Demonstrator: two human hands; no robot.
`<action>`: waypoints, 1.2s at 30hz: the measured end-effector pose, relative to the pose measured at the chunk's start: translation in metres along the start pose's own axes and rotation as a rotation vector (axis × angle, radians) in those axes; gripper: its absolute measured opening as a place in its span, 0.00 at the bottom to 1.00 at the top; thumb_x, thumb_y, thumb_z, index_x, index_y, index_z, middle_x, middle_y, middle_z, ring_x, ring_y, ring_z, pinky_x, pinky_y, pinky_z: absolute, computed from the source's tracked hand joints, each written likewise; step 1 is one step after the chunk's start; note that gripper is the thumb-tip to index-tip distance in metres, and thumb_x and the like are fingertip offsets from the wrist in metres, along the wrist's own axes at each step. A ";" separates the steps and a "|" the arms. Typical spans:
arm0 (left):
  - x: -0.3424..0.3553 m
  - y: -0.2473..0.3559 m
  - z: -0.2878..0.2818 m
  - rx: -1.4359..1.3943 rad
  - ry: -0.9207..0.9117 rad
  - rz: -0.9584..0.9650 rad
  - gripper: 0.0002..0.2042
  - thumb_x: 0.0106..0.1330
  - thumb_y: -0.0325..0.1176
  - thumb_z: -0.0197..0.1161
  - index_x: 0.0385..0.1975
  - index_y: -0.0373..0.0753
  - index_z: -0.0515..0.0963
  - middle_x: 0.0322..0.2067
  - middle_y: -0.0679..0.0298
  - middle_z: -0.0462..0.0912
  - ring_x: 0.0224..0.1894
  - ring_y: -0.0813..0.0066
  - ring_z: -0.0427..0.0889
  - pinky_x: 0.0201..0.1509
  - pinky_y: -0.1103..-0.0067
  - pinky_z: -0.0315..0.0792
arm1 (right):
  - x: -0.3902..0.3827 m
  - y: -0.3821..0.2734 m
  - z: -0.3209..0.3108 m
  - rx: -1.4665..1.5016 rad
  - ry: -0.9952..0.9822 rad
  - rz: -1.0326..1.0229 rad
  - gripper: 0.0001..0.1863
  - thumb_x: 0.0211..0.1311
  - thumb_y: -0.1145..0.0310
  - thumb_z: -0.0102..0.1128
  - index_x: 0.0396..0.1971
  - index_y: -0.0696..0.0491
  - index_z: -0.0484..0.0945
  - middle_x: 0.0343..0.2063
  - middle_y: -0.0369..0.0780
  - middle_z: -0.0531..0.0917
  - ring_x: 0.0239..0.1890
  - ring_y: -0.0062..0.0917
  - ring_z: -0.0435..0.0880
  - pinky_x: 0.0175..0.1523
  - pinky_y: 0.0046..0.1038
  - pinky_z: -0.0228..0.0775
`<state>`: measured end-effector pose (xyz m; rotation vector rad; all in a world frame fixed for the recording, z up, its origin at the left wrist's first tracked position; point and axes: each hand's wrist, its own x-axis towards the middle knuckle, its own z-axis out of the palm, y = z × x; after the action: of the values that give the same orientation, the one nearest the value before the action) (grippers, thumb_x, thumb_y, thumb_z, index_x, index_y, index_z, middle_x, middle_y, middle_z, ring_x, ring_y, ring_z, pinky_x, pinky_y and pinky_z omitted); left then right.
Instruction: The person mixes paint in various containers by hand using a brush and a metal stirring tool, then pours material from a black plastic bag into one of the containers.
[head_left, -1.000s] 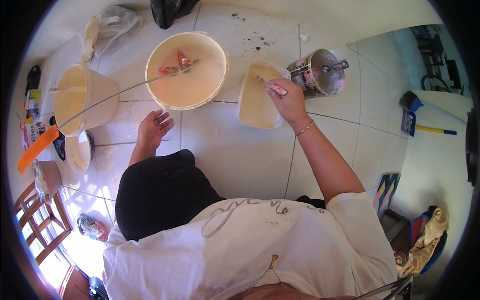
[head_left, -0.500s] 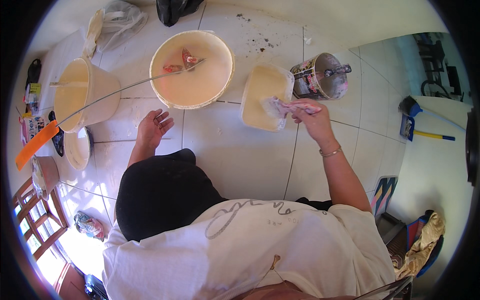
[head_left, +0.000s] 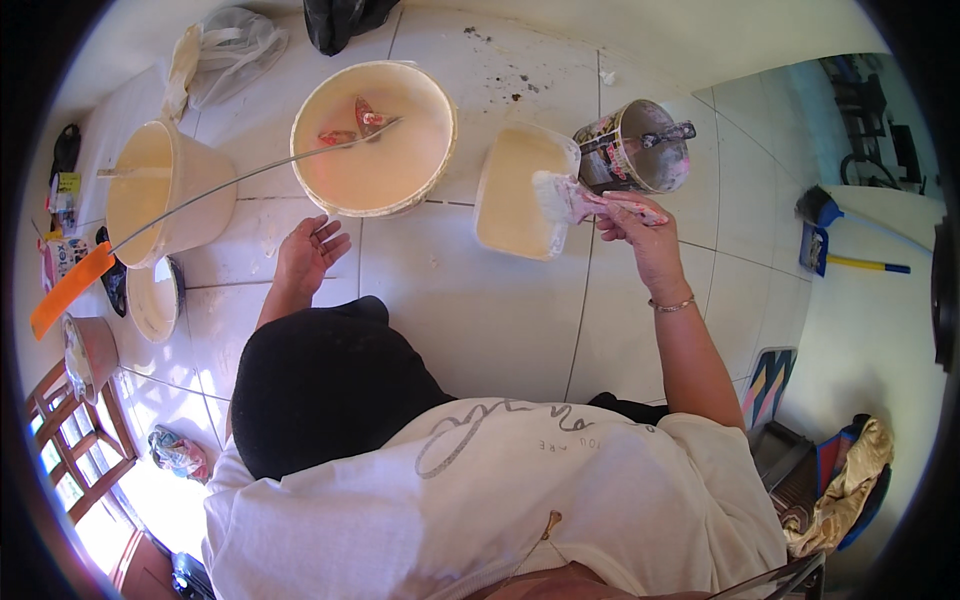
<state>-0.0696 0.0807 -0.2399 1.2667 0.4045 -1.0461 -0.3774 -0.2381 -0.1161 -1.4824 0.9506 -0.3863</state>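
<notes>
My right hand [head_left: 645, 228] grips a paint-smeared brush [head_left: 589, 200], its pale bristles at the right side of a rectangular tub of cream liquid [head_left: 510, 175]. My left hand [head_left: 310, 250] is empty and half curled, fingers apart, just below a round bucket of peach liquid [head_left: 365, 185]. Two red objects [head_left: 369, 111] sit in that bucket, details unclear. A long metal rod with an orange handle [head_left: 68, 292] crosses from the far left into the bucket. A smeared printed can [head_left: 650, 160], with a dark-handled tool laid in its top, stands behind the tub.
A cream bucket [head_left: 195, 215], a lid-like round container [head_left: 152, 300] and a pink pail [head_left: 90, 355] are at left. Plastic bags [head_left: 345, 22] lie at the back. A broom [head_left: 820, 208] and dustpan [head_left: 815, 250] lean at right. Cloths [head_left: 178, 450] lie lower left.
My right hand has moved right and toward me from inside the tub to its right edge, turning the brush so its bristles point left. My left hand has barely moved.
</notes>
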 end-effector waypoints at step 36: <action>-0.012 -0.071 0.149 0.627 -0.532 -0.061 0.18 0.62 0.37 0.63 0.39 0.28 0.69 0.36 0.53 0.74 0.32 0.66 0.81 0.34 0.74 0.81 | -0.039 0.004 0.012 -0.329 -0.180 -0.076 0.10 0.53 0.68 0.66 0.30 0.59 0.79 0.25 0.36 0.80 0.30 0.17 0.75 0.38 0.20 0.68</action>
<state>-0.1753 -0.0454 -0.2262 1.4474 -0.3232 -1.5768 -0.3934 -0.2014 -0.1102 -1.8232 0.8422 -0.1499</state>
